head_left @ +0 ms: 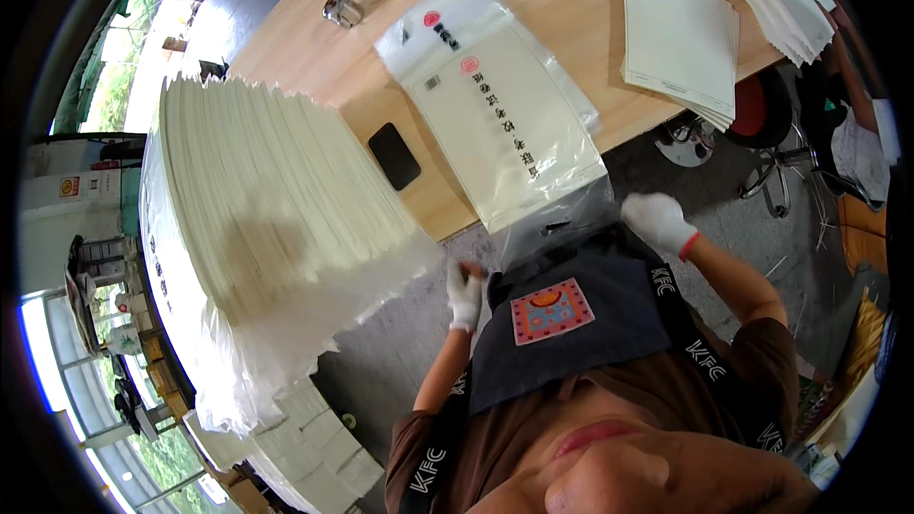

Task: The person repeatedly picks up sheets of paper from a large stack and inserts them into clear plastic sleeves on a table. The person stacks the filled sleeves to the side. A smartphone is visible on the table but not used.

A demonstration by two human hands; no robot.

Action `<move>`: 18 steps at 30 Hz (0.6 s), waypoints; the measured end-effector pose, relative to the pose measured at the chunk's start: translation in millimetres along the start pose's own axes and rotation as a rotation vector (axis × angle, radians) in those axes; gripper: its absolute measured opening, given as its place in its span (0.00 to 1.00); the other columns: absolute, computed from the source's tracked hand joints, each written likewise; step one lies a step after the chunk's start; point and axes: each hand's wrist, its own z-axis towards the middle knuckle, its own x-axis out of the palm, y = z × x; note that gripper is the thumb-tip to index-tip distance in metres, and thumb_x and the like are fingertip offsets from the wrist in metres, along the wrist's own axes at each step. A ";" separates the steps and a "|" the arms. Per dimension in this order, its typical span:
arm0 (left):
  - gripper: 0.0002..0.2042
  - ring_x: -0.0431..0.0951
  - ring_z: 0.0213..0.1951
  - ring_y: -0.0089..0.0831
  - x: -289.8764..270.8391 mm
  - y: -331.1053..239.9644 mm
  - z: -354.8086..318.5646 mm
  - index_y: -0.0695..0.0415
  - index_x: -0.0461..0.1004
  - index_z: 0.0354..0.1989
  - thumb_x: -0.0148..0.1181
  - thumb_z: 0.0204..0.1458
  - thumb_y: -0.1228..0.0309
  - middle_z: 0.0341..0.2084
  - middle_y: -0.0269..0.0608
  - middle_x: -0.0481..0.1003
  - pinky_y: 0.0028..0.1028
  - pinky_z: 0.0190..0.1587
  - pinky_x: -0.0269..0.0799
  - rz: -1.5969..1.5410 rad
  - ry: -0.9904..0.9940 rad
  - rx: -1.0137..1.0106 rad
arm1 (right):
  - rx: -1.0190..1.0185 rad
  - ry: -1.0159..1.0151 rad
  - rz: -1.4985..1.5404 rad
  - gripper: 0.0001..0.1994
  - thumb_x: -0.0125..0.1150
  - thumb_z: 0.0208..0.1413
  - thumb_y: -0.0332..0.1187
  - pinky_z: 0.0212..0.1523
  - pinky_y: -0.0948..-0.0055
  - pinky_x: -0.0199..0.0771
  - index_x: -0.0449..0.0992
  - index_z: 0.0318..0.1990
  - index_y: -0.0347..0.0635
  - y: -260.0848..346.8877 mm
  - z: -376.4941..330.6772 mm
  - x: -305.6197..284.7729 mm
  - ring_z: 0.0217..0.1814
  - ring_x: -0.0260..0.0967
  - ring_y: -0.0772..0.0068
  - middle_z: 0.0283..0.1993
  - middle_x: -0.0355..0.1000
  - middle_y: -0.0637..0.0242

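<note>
A clear plastic bag (495,124) holding a pack of cream paper lies on the table before me. It has dark printing and red round marks, and its near end hangs past the table edge towards my apron. My left hand (464,297), in a white glove with bare fingertips, is beside my waist, left of the bag's end; its fingers are slightly bent and apart, holding nothing I can see. Right of that end is my right hand (659,223), in a white glove with a red cuff. Its fingers are curled in, with nothing visible in them.
A tall pile of bagged paper packs (276,181) stands at left. On the table (609,138) are a black phone (394,156), a shiny metal cylinder (343,9) and loose paper sheets (676,33). A wheeled stool (762,109) and another person's arm (850,67) are at right.
</note>
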 end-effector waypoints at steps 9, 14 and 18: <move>0.12 0.72 0.24 0.32 59.0 -206.0 4.0 0.59 0.70 0.30 0.56 0.55 0.62 0.21 0.39 0.71 0.32 0.28 0.66 0.387 0.108 0.449 | -0.159 0.319 1.670 0.20 0.52 0.60 0.44 0.40 0.75 0.72 0.68 0.51 0.36 15.8 85.9 45.0 0.39 0.71 0.74 0.44 0.73 0.64; 0.09 0.76 0.27 0.39 7.6 -331.2 -88.2 0.58 0.71 0.28 0.63 0.46 0.68 0.24 0.42 0.73 0.30 0.29 0.70 0.828 -0.093 0.969 | -0.520 0.636 1.753 0.28 0.55 0.58 0.45 0.54 0.73 0.64 0.60 0.61 0.37 134.7 64.4 -35.5 0.57 0.62 0.73 0.59 0.64 0.64; 0.07 0.72 0.30 0.28 -62.5 -344.7 -145.2 0.57 0.69 0.33 0.52 0.53 0.67 0.30 0.39 0.70 0.27 0.32 0.68 0.329 -0.550 1.233 | -0.694 0.456 1.323 0.16 0.54 0.59 0.43 0.37 0.80 0.62 0.69 0.46 0.40 211.7 69.6 -133.5 0.37 0.60 0.82 0.38 0.66 0.73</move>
